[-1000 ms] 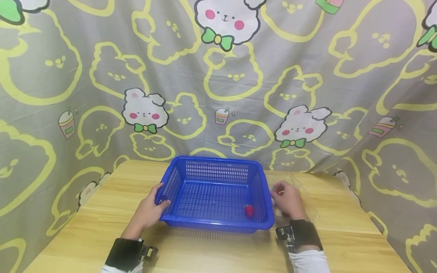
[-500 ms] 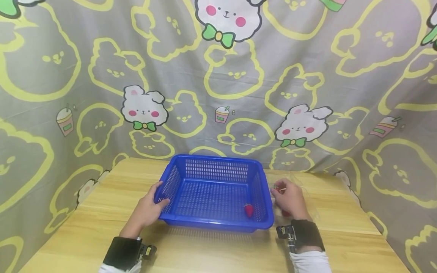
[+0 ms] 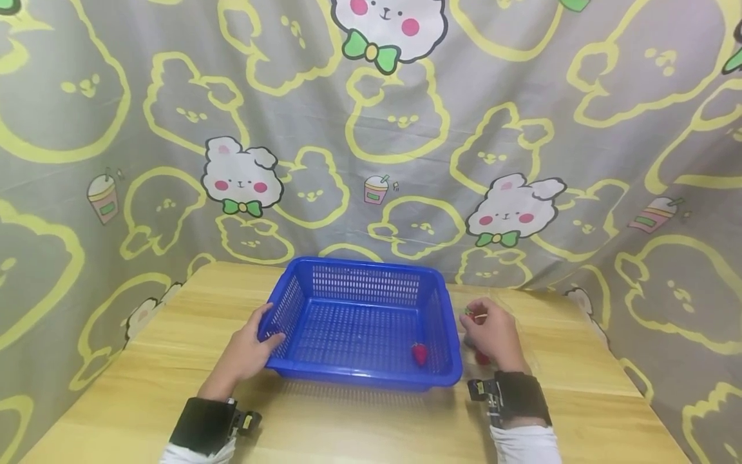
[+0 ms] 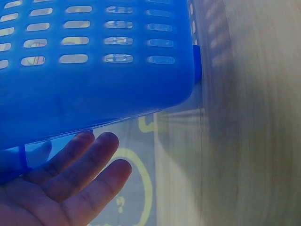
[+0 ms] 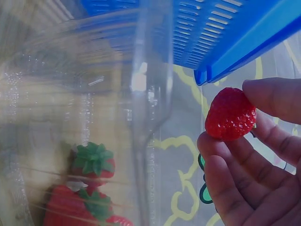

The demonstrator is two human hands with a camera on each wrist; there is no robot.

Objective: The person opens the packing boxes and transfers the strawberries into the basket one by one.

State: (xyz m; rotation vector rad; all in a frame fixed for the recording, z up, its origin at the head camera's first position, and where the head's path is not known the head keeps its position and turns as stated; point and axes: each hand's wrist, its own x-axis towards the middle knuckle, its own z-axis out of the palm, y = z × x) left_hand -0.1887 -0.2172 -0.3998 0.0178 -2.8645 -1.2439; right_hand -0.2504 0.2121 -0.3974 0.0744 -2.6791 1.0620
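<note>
A blue perforated basket [image 3: 365,375] stands on the table. My left hand [image 3: 243,351] grips its left rim, thumb over the inside and fingers along the outer side; in the left wrist view those fingers [image 4: 96,174] lie under the rim, fairly straight. One red strawberry [image 3: 419,354] rests inside, near the front right corner. To the right of the basket, my right hand [image 3: 495,332] pinches another strawberry [image 5: 230,115] between thumb and fingertips. Beside that hand is a clear plastic container [image 5: 153,89] with several strawberries [image 5: 94,162] in it, blurred through its wall.
The wood-grain table [image 3: 348,425] extends in front of the basket and to both sides. A grey patterned curtain [image 3: 324,129] hangs right behind and around the table. In the head view the clear container is hard to make out under the right hand.
My right hand, with the strawberry pinched, has shifted slightly right, away from the basket's side. Red fruit below it has come into sight. The left hand keeps its grip; the head view has tilted slightly.
</note>
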